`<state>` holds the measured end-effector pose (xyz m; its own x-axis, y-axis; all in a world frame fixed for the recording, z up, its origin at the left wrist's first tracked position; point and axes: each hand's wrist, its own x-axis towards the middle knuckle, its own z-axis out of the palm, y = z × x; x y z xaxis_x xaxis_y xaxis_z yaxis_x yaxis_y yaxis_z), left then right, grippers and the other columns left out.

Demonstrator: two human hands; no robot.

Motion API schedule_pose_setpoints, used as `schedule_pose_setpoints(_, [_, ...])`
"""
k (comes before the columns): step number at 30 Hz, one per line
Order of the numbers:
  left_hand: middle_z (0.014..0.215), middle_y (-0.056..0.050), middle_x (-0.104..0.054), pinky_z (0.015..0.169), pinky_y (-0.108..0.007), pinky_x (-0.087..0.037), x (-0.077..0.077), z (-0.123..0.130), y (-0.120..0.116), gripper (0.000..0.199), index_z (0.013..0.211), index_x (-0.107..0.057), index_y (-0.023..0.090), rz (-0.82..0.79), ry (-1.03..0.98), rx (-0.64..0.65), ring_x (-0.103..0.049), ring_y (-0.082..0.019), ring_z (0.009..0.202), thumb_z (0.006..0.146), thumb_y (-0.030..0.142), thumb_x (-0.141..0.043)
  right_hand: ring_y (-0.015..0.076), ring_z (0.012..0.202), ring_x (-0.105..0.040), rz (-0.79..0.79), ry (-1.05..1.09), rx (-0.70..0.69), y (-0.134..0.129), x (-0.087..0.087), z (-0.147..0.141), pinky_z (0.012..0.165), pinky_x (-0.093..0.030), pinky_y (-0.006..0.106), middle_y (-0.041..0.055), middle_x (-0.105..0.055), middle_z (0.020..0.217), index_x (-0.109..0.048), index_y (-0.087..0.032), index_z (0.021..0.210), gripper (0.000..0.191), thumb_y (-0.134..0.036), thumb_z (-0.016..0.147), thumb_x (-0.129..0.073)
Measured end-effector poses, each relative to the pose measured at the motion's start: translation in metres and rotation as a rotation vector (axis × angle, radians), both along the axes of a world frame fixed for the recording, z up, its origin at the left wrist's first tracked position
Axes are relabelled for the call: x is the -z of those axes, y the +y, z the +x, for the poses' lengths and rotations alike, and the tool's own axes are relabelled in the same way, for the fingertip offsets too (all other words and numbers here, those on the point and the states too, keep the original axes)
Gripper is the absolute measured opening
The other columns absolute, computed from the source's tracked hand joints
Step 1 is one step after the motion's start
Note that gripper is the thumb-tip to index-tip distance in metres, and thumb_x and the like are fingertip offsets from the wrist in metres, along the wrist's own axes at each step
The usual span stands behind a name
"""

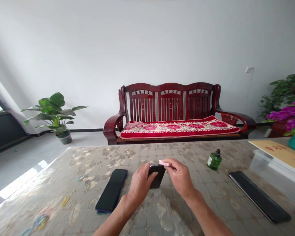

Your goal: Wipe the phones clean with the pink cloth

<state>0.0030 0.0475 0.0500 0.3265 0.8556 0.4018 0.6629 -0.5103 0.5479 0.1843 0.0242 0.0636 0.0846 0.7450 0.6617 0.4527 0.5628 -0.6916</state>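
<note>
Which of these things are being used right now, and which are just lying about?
In use: dark phone, in the left hand; small pink item, in the right hand.

Apparently just lying about: left-side phone, green bottle, black slab at right, coloured bands.

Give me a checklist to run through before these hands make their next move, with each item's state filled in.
1. Left hand gripping the upright dark phone: ok.
2. Right hand pinching the folded pink item at the phone's top edge: ok.
3. Phone's lower edge lifted off the table: cannot tell.
4. Green bottle upright and apart from both hands: ok.
5. Table free of loose bands: not ok; a yellow band and others lie at the left.
</note>
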Motion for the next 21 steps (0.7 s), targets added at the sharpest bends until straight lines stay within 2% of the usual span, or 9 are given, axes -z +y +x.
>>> schedule_pose_setpoints(4, [0.099,0.002,-0.070,0.082,-0.026,-0.046,-0.020,0.000,-0.002,0.018,0.106,-0.059,0.026,0.018,-0.022,0.116,-0.066,-0.018,0.094,0.090,0.017,-0.057,0.0157,0.088,-0.069,0.066,-0.091,-0.049,0.000,-0.011,-0.005,0.082,-0.054,0.025,0.0017,-0.074,0.094,-0.072,-0.025,0.097,0.018,-0.019,0.093,-0.056])
schedule_pose_setpoints(9, [0.095,0.000,-0.070,0.074,-0.025,-0.045,-0.040,0.000,-0.005,0.010,0.102,-0.062,0.025,0.009,0.185,0.044,-0.068,-0.020,0.089,0.094,0.021,-0.058,0.0165,0.093,-0.068,0.108,-0.187,-0.073,0.003,-0.015,-0.012,0.086,-0.055,0.028,0.0025,-0.073,0.097,-0.072,-0.026,0.103,0.022,-0.020,0.096,-0.052])
schedule_pose_setpoints(12, [0.090,0.000,-0.068,0.069,-0.025,-0.044,-0.045,-0.003,-0.008,0.007,0.097,-0.063,0.023,0.008,0.267,0.025,-0.068,-0.020,0.084,0.096,0.023,-0.056,0.0171,0.099,-0.067,0.151,-0.220,-0.051,0.003,-0.012,-0.015,0.090,-0.054,0.030,0.0035,-0.073,0.105,-0.069,-0.027,0.114,0.027,-0.018,0.098,-0.050])
schedule_pose_setpoints(15, [0.087,0.000,-0.066,0.067,-0.025,-0.044,-0.040,-0.010,-0.013,0.010,0.094,-0.062,0.023,0.027,0.233,-0.002,-0.067,-0.019,0.081,0.097,0.024,-0.053,0.0171,0.100,-0.067,0.188,-0.216,0.041,-0.003,-0.004,-0.019,0.091,-0.054,0.030,0.0040,-0.073,0.107,-0.067,-0.026,0.119,0.028,-0.017,0.098,-0.050])
schedule_pose_setpoints(21, [0.085,-0.001,-0.066,0.069,-0.026,-0.047,-0.009,-0.024,-0.019,0.017,0.094,-0.060,0.023,0.106,-0.011,-0.112,-0.067,-0.019,0.077,0.098,0.030,-0.045,0.0185,0.092,-0.067,0.125,-0.304,0.127,-0.012,0.024,-0.023,0.084,-0.053,0.031,0.0044,-0.073,0.099,-0.069,-0.024,0.111,0.026,-0.017,0.099,-0.048])
